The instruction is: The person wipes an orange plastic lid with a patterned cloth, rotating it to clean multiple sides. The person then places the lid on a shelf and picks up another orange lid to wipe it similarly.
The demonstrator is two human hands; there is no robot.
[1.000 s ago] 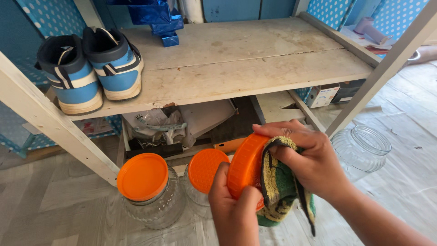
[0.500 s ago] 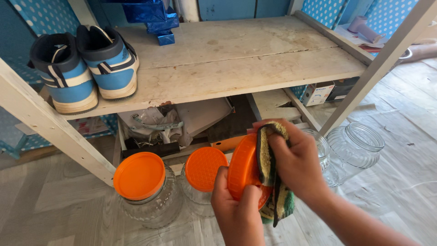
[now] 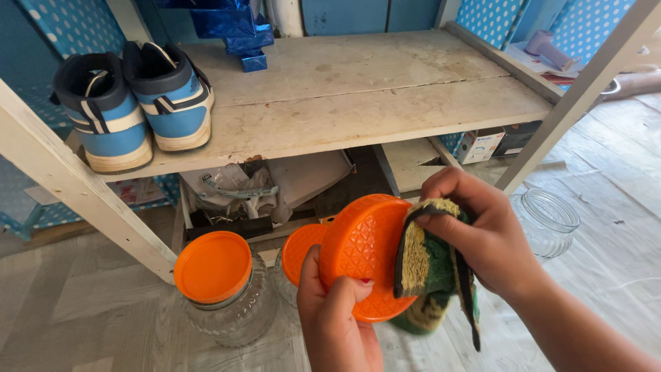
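Standing at the left end of the wooden shelf [image 3: 358,117], a pair of blue and white sneakers [image 3: 134,103] sits side by side near the front edge, toes toward the camera, with a shiny blue wrapped object [image 3: 237,31] behind them toward the back edge. Below the shelf, on the pale plank floor [image 3: 82,317], a clear glass jar [image 3: 227,310] stands closed with an orange lid [image 3: 212,266]; just to its right a second orange-lidded jar [image 3: 299,251] is partly hidden behind the hands. In front of it, the left hand [image 3: 337,320] comes up from the bottom edge and grips a loose orange lid [image 3: 361,255] by its lower rim, thumb on the patterned face, holding it tilted on edge. The right hand [image 3: 482,238] is closed around a green and yellow cloth [image 3: 427,265], pressing it against the right edge of that lid, with the cloth's end hanging down below. Under the shelf, a lower compartment holds crumpled paper and clutter [image 3: 241,193]. Farther right, an open, lidless glass jar [image 3: 547,220] stands on the floor beside the shelf's slanted white leg [image 3: 571,103].
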